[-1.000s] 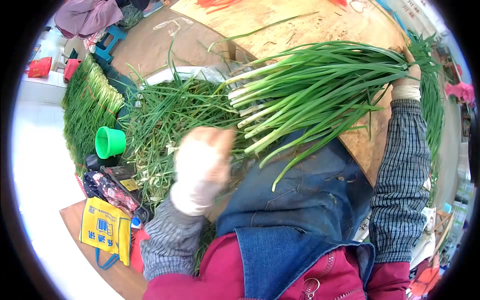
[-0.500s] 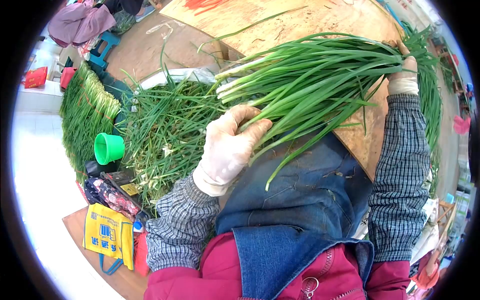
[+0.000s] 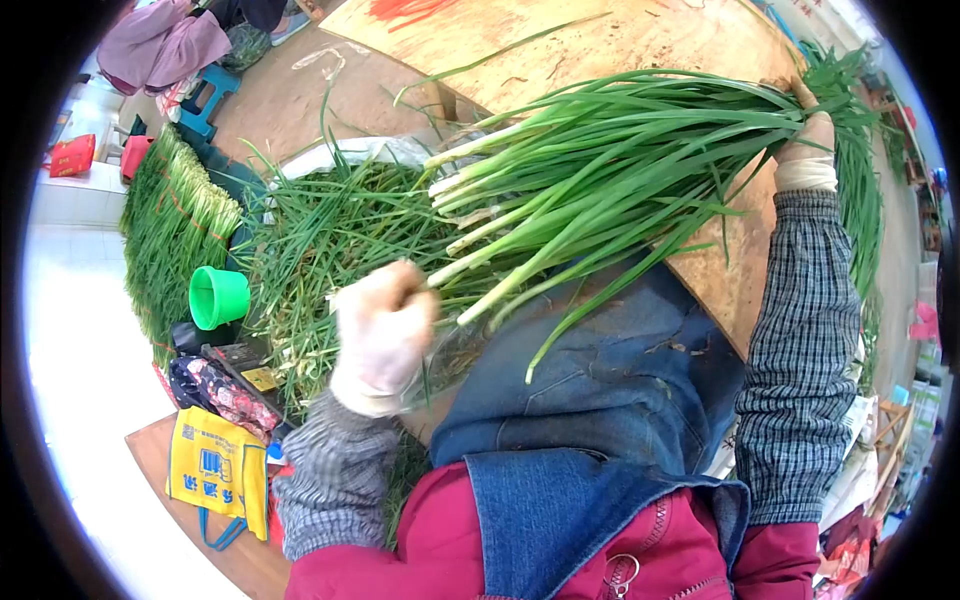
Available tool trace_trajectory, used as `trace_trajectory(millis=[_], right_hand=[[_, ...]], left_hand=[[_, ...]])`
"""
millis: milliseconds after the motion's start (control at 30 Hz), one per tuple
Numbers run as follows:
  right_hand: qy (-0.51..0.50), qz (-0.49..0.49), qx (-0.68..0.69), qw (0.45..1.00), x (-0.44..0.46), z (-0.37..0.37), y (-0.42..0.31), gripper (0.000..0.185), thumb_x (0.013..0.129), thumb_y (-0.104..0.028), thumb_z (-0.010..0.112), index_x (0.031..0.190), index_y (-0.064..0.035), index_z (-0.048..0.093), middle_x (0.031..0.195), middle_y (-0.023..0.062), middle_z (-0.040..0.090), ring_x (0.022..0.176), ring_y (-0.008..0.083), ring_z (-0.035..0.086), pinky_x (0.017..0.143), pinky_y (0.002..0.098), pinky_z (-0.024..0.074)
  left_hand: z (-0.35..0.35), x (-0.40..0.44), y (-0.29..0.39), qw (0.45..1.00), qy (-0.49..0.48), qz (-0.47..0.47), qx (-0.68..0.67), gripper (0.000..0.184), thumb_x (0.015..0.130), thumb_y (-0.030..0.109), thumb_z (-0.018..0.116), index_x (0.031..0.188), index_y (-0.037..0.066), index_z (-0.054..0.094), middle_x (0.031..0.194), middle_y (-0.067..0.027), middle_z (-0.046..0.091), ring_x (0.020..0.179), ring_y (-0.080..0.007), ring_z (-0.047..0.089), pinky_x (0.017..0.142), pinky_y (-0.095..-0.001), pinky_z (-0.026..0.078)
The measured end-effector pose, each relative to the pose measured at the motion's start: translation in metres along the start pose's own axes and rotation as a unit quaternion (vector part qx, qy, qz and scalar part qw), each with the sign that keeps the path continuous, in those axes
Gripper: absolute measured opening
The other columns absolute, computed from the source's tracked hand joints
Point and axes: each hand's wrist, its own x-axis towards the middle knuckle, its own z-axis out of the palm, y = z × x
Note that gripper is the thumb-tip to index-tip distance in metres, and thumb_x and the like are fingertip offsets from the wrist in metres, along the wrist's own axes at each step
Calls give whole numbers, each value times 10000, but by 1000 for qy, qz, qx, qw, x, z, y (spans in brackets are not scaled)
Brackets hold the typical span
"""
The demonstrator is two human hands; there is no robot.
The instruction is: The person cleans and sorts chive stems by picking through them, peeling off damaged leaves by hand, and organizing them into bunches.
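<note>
My right hand, gloved, is wrapped round the leafy end of a bunch of long green stalks. The pale stem ends fan out to the left above my lap. My left hand, also gloved, is blurred and closed just left of the lowest stem ends. Whatever its fingers hold, if anything, I cannot make out. Under and behind it lies a heap of loose green leaves.
Wooden board at the top; bundled greens, a green cup and a yellow bag at left. More greens lie beyond my right arm. A seated person's legs and a blue stool are at upper left.
Half a second ago my left hand pinched the lower stalks; it has since moved left and down, off the stem ends. My right hand keeps its hold on the bunch.
</note>
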Motion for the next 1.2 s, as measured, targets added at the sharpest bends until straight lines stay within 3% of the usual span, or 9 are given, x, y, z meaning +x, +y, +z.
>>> trace_trajectory(millis=[200,267,367,400,433,500,633,833,1200], right_hand=[[65,-19,-7,998,-3,0,1,224,863,-180,535,851,38,584,828,184,634,759,297,615,738,397,514],[90,-13,-20,996,-7,5,0,250,862,-196,542,892,47,592,846,184,641,772,294,619,734,391,518],[-89,20,59,994,-15,4,-2,262,864,-202,538,918,48,595,856,185,644,780,292,621,730,389,520],[171,-59,-19,983,-27,41,3,260,864,-210,538,917,38,597,851,182,643,777,288,620,726,385,519],[118,-62,-23,991,-23,32,1,259,863,-213,540,917,33,599,847,181,644,770,283,621,719,381,520],[12,-67,-30,997,-16,9,0,257,862,-220,543,918,23,602,838,179,644,755,273,623,706,374,521],[113,-71,-72,988,-29,16,2,244,869,-238,542,910,-7,607,821,149,651,714,245,627,670,353,527],[-52,-38,11,998,-27,15,9,250,868,-227,540,916,9,604,836,151,650,740,255,628,692,346,531],[-77,-17,10,997,-22,1,2,246,871,-227,534,855,12,592,855,161,639,785,266,613,728,361,512]], left_hand=[[-73,-30,-90,800,10,22,599,120,651,56,594,767,77,568,816,-100,571,741,-257,539,685,-367,434],[-52,-23,-63,886,75,191,416,155,697,45,591,851,62,581,860,-110,576,793,-268,544,708,-359,440],[-4,-1,-11,990,-70,93,82,232,809,120,570,1013,11,591,949,-163,602,864,-301,584,777,-366,467],[11,7,4,993,-112,-10,-39,309,818,153,565,1066,-31,571,983,-216,599,908,-319,590,796,-349,474],[24,15,5,980,-169,47,-94,354,823,176,568,1095,-50,554,1003,-221,602,924,-285,591,797,-327,471],[54,18,16,857,-184,-217,-431,328,803,119,604,1098,-24,578,920,-103,646,775,-132,589,704,-243,469],[56,7,19,860,-205,-234,-405,233,757,32,624,958,-83,607,764,-109,635,650,-130,583,604,-234,462],[48,11,11,765,-244,-257,-537,241,748,44,580,952,-86,587,723,-125,617,603,-163,576,571,-242,465],[55,15,12,823,-253,-198,-468,136,701,22,614,819,-38,645,775,-82,637,720,-139,573,699,-240,441]])
